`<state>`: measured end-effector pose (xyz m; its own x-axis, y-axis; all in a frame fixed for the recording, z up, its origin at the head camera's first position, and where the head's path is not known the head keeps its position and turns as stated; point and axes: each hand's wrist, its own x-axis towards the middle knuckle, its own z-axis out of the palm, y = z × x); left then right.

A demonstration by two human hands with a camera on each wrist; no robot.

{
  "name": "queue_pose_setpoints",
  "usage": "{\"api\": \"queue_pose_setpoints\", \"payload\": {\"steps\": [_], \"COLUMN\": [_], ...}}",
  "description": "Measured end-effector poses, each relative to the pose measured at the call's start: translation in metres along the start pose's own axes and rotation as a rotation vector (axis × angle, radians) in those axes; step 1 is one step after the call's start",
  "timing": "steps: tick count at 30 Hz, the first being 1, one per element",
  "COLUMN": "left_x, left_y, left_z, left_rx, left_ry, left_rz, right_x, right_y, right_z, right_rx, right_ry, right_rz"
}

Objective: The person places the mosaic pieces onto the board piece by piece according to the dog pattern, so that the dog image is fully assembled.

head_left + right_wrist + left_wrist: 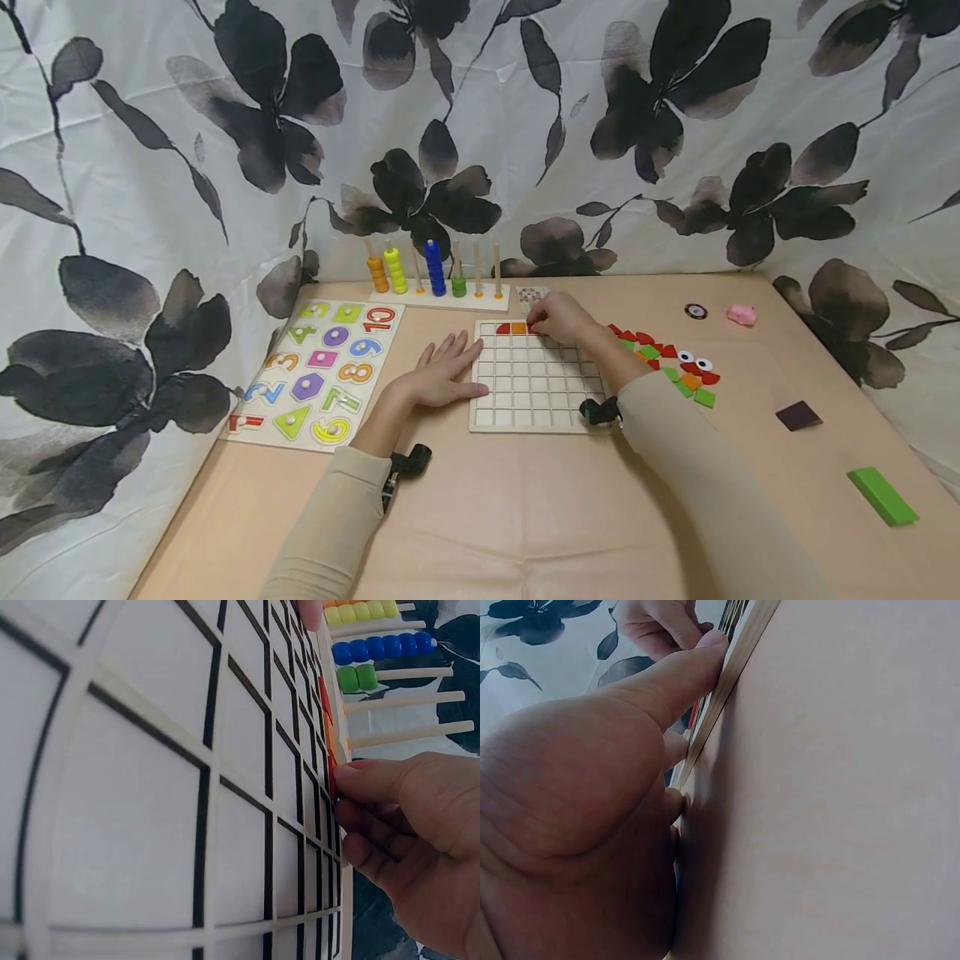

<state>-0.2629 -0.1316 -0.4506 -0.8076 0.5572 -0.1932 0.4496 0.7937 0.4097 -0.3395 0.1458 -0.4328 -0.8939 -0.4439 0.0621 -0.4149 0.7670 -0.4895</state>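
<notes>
A white grid board (525,379) lies on the table in front of the person. My left hand (442,373) rests at its left edge with fingers spread, the thumb against the rim in the left wrist view. At the far edge, my right hand (562,318) pinches a small red piece (332,778) over the top row, thumb and fingertips together. Left of it in that row sit an orange square (519,328) and a red piece (503,328). To the board's right lie loose red pieces (645,338), green pieces (670,375), an orange piece (690,381) and two white round eyes (703,364).
On the left is a number-and-shape puzzle board (352,337). A peg stand (480,302) with colored beads and a small patterned card (531,292) stand behind. Rightward lie a black ring (696,311), a pink object (742,314), a dark square (798,416) and a green block (883,496).
</notes>
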Motion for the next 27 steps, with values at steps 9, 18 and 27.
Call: {"api": "queue_pose_setpoints", "payload": {"steps": [9,18,27], "left_x": [-0.004,-0.007,-0.013], "left_y": [0.006,0.011,0.016], "left_z": [0.004,0.01,0.016], "left_rx": [-0.004,-0.001,-0.001], "left_ry": [0.024,0.035,0.037], "left_rz": [-0.012,-0.018,-0.029], "right_x": [-0.046,-0.121,-0.146], "right_y": [0.012,0.054,0.101], "right_z": [-0.023,-0.074,-0.075], "right_rx": [0.166,0.161,0.163], "right_ry": [0.085,0.24,0.073], "right_rz": [-0.087,0.091,0.257]}}
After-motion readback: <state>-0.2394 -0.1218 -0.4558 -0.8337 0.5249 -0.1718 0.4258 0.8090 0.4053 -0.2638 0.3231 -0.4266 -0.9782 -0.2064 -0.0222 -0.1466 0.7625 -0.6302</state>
